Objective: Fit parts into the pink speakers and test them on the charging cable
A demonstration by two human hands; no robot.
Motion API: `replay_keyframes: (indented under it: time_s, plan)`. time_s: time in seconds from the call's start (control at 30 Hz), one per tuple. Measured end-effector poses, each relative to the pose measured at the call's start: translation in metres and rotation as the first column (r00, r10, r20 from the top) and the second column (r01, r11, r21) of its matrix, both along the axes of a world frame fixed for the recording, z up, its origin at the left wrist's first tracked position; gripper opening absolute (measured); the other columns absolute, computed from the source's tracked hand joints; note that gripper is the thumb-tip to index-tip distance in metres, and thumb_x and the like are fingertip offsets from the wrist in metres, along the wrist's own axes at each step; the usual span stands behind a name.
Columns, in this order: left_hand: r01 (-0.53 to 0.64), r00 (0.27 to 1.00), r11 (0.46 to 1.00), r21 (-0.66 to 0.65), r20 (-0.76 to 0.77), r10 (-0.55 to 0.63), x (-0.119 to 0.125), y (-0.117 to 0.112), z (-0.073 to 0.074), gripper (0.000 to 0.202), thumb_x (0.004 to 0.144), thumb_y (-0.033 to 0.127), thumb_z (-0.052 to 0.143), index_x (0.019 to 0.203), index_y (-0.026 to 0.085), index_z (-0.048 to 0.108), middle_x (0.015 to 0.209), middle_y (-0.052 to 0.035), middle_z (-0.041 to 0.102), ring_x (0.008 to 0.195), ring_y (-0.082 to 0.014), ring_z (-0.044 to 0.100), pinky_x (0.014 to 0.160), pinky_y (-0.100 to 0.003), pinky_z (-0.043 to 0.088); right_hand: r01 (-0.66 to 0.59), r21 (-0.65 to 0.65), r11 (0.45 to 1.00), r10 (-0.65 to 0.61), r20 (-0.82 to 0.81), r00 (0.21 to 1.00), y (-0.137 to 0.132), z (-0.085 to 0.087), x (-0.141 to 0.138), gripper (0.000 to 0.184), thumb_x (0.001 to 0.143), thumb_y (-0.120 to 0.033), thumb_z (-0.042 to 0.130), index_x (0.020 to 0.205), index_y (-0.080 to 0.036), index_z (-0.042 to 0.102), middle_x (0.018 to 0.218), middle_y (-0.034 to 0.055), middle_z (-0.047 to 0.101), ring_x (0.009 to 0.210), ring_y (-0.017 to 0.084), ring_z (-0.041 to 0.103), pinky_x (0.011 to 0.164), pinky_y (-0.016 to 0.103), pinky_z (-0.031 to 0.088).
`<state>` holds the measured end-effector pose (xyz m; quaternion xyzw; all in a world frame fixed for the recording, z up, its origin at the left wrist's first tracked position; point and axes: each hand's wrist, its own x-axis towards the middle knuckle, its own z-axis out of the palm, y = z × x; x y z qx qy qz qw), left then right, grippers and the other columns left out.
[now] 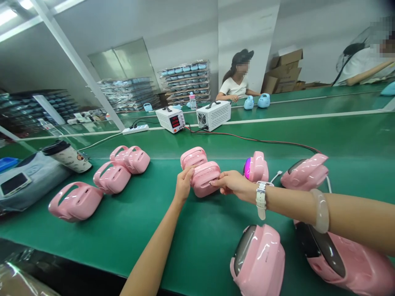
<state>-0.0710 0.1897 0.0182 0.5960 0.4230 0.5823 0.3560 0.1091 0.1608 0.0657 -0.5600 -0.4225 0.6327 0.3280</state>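
Note:
A pink plastic device (204, 177) lies on the green belt (191, 242) at the middle. My left hand (184, 184) grips its left side and my right hand (232, 183) grips its right side, fingers closed on it. A second pink device (193, 156) sits right behind it, touching. My right wrist wears a white watch and a pale bangle.
Several more pink devices lie around: left (75, 201), (111, 176), (131, 158), right (256, 166), (305, 172), near front (258, 260), (348, 261). Two white power units (170, 119), (214, 115) with cables stand behind. A cup (67, 156) and phone (15, 183) at left. Two people sit across.

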Motion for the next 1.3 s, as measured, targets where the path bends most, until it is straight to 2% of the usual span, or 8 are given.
replay_keyframes:
  time_s: [0.2,0.33,0.5,0.57,0.8,1.0,1.17,1.3]
  plan:
    - [-0.040,0.999,0.999,-0.009,-0.014,0.040,-0.001,-0.015,0.005,0.041,0.074,0.047,0.069,0.101,0.016,0.074,0.111,-0.0090,0.072,0.106,-0.0302,0.064,0.085,-0.034,0.052,-0.026,-0.009,1.000,0.026,0.000,1.000,0.004,-0.009,0.006,0.026,0.074,-0.006,0.074,0.061,-0.014,0.054,0.050,-0.0040,0.054,0.039,0.004,0.045,0.039,0.016,0.032]
    - [-0.012,1.000,0.996,-0.091,-0.017,0.010,0.000,-0.012,0.004,0.046,0.081,0.053,0.059,0.100,0.014,0.075,0.103,-0.0108,0.074,0.095,-0.0295,0.067,0.068,-0.031,0.053,-0.081,-0.024,0.996,0.081,-0.022,0.996,0.014,-0.011,0.016,0.031,0.069,-0.004,0.077,0.057,-0.015,0.050,0.047,-0.0056,0.050,0.038,0.004,0.042,0.037,0.015,0.031]
    - [0.116,0.993,0.982,-0.151,-0.014,-0.119,0.005,0.003,0.012,0.037,0.073,0.043,0.066,0.098,0.016,0.076,0.111,-0.0097,0.073,0.114,-0.0304,0.062,0.101,-0.038,0.048,-0.143,-0.029,0.989,0.141,-0.050,0.989,0.023,-0.005,0.019,0.028,0.067,-0.002,0.077,0.057,-0.013,0.054,0.054,-0.0032,0.057,0.038,0.003,0.042,0.036,0.014,0.033]
    - [0.189,0.980,0.961,-0.203,-0.017,-0.196,0.008,0.008,0.015,0.039,0.071,0.038,0.069,0.104,0.018,0.075,0.118,-0.0092,0.071,0.118,-0.0305,0.061,0.105,-0.040,0.046,-0.155,-0.027,0.988,0.153,-0.052,0.987,0.023,-0.002,0.018,0.027,0.067,-0.001,0.078,0.057,-0.013,0.055,0.056,-0.0024,0.059,0.039,0.003,0.043,0.036,0.014,0.032]
    - [0.328,0.940,0.893,-0.307,0.007,-0.342,0.015,0.017,0.013,0.049,0.063,0.036,0.074,0.110,0.021,0.072,0.118,-0.0094,0.069,0.116,-0.0323,0.061,0.106,-0.045,0.045,-0.154,-0.027,0.988,0.153,-0.046,0.987,0.024,0.001,0.019,0.032,0.068,-0.001,0.078,0.056,-0.014,0.051,0.049,-0.0045,0.054,0.038,0.004,0.043,0.037,0.015,0.033]
    - [0.301,0.948,0.906,-0.297,-0.004,-0.317,0.016,0.015,0.013,0.035,0.071,0.033,0.072,0.105,0.021,0.074,0.115,-0.0088,0.070,0.119,-0.0306,0.059,0.105,-0.038,0.045,-0.168,0.021,0.986,0.169,-0.037,0.985,0.025,-0.003,0.018,0.040,0.059,-0.009,0.087,0.056,-0.015,0.048,0.052,-0.0045,0.056,0.038,0.004,0.042,0.039,0.017,0.031]
    - [0.292,0.953,0.907,-0.304,0.011,-0.304,0.013,0.012,0.012,0.033,0.068,0.033,0.076,0.099,0.022,0.076,0.116,-0.0079,0.071,0.118,-0.0325,0.060,0.103,-0.038,0.046,-0.167,0.170,0.971,0.173,-0.021,0.985,0.018,-0.015,0.020,0.051,0.051,-0.022,0.094,0.057,-0.017,0.043,0.049,-0.0090,0.052,0.040,0.003,0.039,0.040,0.017,0.026]
    - [0.282,0.959,0.905,-0.319,0.060,-0.278,0.012,0.010,0.011,0.032,0.065,0.037,0.076,0.094,0.023,0.076,0.108,-0.0061,0.073,0.110,-0.0311,0.063,0.096,-0.037,0.050,-0.199,0.240,0.950,0.202,0.013,0.979,0.012,-0.019,0.022,0.043,0.060,-0.024,0.090,0.056,-0.016,0.048,0.045,-0.0092,0.049,0.039,0.003,0.038,0.040,0.016,0.024]
